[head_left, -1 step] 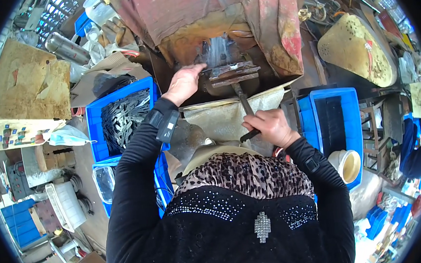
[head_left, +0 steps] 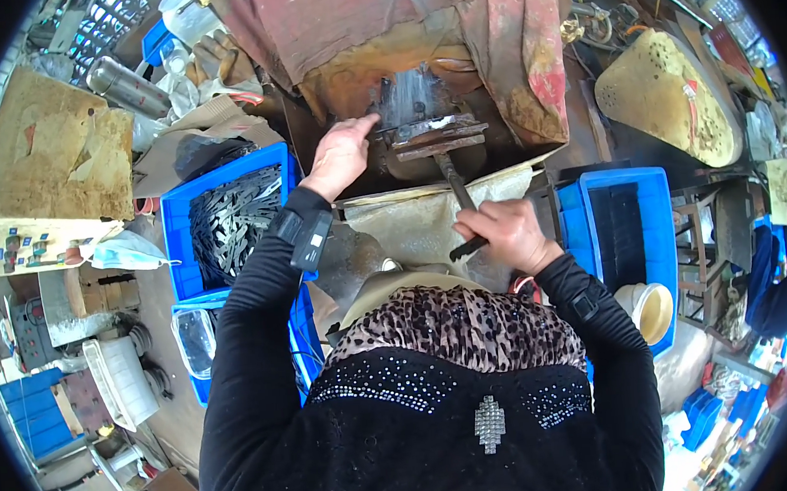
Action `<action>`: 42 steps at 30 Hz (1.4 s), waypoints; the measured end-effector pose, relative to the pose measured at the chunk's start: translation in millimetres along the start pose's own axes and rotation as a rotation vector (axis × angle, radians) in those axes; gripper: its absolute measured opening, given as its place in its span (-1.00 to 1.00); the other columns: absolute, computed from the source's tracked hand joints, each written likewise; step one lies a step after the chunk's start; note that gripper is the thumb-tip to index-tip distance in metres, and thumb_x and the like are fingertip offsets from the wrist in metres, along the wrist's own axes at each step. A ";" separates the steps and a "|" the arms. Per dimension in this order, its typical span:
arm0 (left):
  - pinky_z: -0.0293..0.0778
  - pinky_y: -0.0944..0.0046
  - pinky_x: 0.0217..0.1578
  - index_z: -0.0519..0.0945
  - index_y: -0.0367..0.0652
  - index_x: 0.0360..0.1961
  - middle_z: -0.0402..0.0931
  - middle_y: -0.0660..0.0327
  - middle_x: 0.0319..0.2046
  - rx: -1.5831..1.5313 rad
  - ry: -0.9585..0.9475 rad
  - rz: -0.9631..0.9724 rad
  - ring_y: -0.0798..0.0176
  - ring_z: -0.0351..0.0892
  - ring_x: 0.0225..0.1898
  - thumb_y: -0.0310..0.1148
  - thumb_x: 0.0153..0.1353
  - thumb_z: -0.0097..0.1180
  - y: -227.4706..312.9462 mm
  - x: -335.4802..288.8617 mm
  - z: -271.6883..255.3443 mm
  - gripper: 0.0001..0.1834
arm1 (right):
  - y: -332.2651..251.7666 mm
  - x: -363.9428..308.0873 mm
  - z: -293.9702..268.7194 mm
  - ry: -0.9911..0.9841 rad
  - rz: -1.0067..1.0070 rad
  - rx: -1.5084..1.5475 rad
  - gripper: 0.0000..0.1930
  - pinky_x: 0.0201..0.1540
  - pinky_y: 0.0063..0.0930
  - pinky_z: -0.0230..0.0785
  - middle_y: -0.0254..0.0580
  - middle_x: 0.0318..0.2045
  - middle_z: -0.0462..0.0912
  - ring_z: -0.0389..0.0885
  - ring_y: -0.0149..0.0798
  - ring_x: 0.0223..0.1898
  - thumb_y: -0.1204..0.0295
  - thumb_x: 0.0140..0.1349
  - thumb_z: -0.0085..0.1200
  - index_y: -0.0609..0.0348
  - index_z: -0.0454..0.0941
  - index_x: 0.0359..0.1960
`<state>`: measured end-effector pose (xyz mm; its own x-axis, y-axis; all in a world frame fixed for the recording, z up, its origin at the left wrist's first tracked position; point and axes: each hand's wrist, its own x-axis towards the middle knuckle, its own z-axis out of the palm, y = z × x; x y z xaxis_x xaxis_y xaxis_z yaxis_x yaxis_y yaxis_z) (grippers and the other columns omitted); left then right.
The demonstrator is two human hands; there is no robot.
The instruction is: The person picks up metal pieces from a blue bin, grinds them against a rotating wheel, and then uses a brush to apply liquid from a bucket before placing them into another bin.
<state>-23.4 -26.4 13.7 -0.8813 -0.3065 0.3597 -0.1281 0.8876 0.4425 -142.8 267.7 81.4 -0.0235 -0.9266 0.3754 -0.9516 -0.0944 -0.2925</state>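
Observation:
My right hand (head_left: 511, 234) is wrapped round a long metal handle (head_left: 454, 182), whose dark lower end shows below the fist. At its far end the handle meets a rusty crossbar (head_left: 440, 147). Beyond that lies a worn metal block (head_left: 427, 131) in a brown-stained recess. My left hand (head_left: 340, 158) reaches to the block's left side with its fingers drawn together. Whatever they pinch there is too small to make out. Just past the fingertips is a pale, streaked surface (head_left: 409, 97).
A stained reddish cloth (head_left: 351, 25) hangs over the recess. On the left, a blue bin (head_left: 173, 229) holds many dark metal strips (head_left: 232, 225). At right stands another blue bin (head_left: 577, 223), with a cream cup-shaped container (head_left: 646, 308) at its near end. Pale sheeting (head_left: 428, 220) covers the front edge.
The left fingertips sit very slightly higher and further left. My right hand keeps its hold on the handle, almost unmoved.

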 end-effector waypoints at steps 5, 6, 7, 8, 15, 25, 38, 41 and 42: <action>0.51 0.02 -0.13 0.62 -0.19 -0.08 0.57 -0.01 -0.25 -0.026 0.153 -0.188 -0.12 0.57 -0.16 -0.54 0.08 0.03 19.8 -30.9 -18.1 -0.66 | 28.6 76.3 -14.8 0.319 0.043 0.158 -0.83 -0.41 -0.38 0.47 -0.10 -0.44 0.66 0.66 -0.15 -0.47 0.49 0.08 0.29 0.15 0.63 -0.27; 0.51 0.02 -0.13 0.62 -0.19 -0.08 0.57 -0.01 -0.25 -0.020 0.170 -0.198 -0.12 0.57 -0.16 -0.54 0.08 0.03 23.3 -36.1 -18.0 -0.66 | 32.2 95.2 -20.1 0.316 0.099 0.134 -0.82 -0.37 -0.38 0.48 -0.05 -0.39 0.67 0.67 -0.13 -0.42 0.46 0.11 0.28 0.18 0.63 -0.24; 0.52 0.03 -0.13 0.62 -0.19 -0.10 0.57 -0.02 -0.26 -0.006 0.150 -0.186 -0.11 0.57 -0.17 -0.53 0.09 0.04 26.3 -38.9 -15.4 -0.68 | 37.4 113.0 -25.3 0.317 0.159 0.107 -0.80 -0.33 -0.39 0.49 0.00 -0.34 0.69 0.69 -0.12 -0.37 0.43 0.14 0.27 0.20 0.63 -0.22; 0.53 0.03 -0.14 0.62 -0.19 -0.12 0.57 -0.02 -0.28 0.009 0.130 -0.175 -0.11 0.57 -0.17 -0.52 0.09 0.05 28.1 -41.2 -11.6 -0.70 | 47.4 130.2 -25.2 0.317 0.142 0.107 -0.80 -0.33 -0.39 0.49 0.00 -0.34 0.69 0.69 -0.12 -0.37 0.43 0.14 0.27 0.20 0.63 -0.22; 0.54 0.05 -0.22 0.62 -0.18 -0.21 0.56 0.01 -0.37 0.080 0.161 -0.167 -0.11 0.58 -0.27 -0.49 0.13 0.09 27.2 -48.0 -0.6 -0.81 | 100.6 228.4 -36.0 0.139 0.479 0.217 -0.71 -0.29 -0.45 0.38 -0.25 -0.51 0.61 0.56 -0.37 -0.44 0.18 0.15 0.27 0.16 0.62 -0.30; 0.51 0.10 -0.46 0.59 -0.18 -0.32 0.47 0.13 -0.50 0.306 0.073 -0.101 0.06 0.56 -0.37 -0.41 -0.04 0.08 39.2 -53.5 -2.6 -0.79 | 166.0 272.6 -23.7 0.138 0.436 0.324 -0.70 -0.27 -0.56 0.32 -0.50 -0.46 0.58 0.45 -0.57 -0.37 0.17 0.14 0.29 0.15 0.66 -0.28; 0.55 0.09 -0.23 0.62 -0.09 -0.14 0.56 0.14 -0.33 -0.036 0.459 -0.095 0.02 0.59 -0.24 -0.51 -0.01 0.09 65.8 -141.6 -68.1 -0.66 | 182.4 237.3 -23.4 0.182 0.354 0.301 -0.60 -0.05 -0.49 0.33 -0.26 -0.21 0.67 0.53 -0.39 -0.21 0.21 0.28 0.19 0.34 0.59 -0.05; 0.56 0.12 -0.23 0.62 -0.06 -0.13 0.58 0.16 -0.30 0.085 0.530 -0.363 0.01 0.60 -0.25 -0.53 -0.01 0.08 64.8 -217.2 -103.8 -0.64 | 171.3 166.8 -10.7 0.011 0.368 0.134 -0.58 -0.04 -0.43 0.37 -0.14 -0.22 0.67 0.55 -0.30 -0.19 0.19 0.31 0.15 0.36 0.58 -0.05; 0.56 0.11 -0.23 0.63 -0.05 -0.13 0.59 0.16 -0.29 0.171 0.527 -0.464 0.02 0.61 -0.24 -0.53 0.00 0.08 62.7 -241.4 -114.4 -0.64 | 173.0 140.6 0.4 -0.064 0.373 0.153 -0.60 -0.05 -0.44 0.37 -0.13 -0.23 0.67 0.55 -0.29 -0.20 0.20 0.31 0.15 0.35 0.58 -0.06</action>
<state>233.4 63.9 48.6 -0.3878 -0.7521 0.5329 -0.5435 0.6536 0.5268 -310.6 121.0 83.1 -0.3341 -0.9281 0.1645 -0.8248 0.2034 -0.5275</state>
